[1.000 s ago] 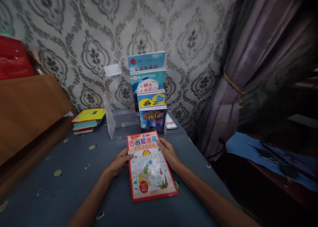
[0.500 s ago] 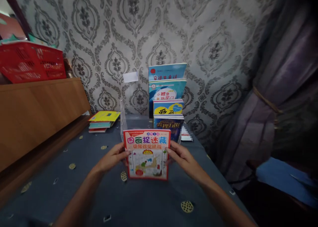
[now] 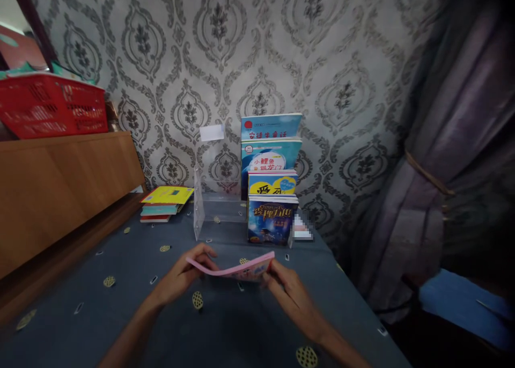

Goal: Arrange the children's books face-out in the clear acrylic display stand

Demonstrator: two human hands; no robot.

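Observation:
A thin picture book (image 3: pixel 241 271) is held above the tablecloth, tipped so that mostly its pink top edge shows, bowed a little in the middle. At its left end is my left hand (image 3: pixel 192 269), fingers behind the book. My right hand (image 3: pixel 287 287) grips the opposite end with thumb in front. Just beyond stands a clear tiered rack (image 3: pixel 197 212). Books fill its right side in steps: a dark blue book (image 3: pixel 271 220) in front, then a blue and yellow book (image 3: pixel 272 183), then two blue storybooks, the nearer one (image 3: pixel 270 156) below the rear one (image 3: pixel 271 125).
Left of the rack lies a small pile of books (image 3: pixel 167 196) with a yellow one on top. A red basket (image 3: pixel 52 108) sits on a wooden cabinet (image 3: pixel 72 180) at the left. Patterned wallpaper rises behind; a tied curtain (image 3: pixel 422 159) hangs at the right above a blue surface (image 3: pixel 466 303).
The picture book has gone from upright, cover facing me, to tipped nearly flat and bowed. Both hands have moved down with it, away from the rack, whose front is uncovered.

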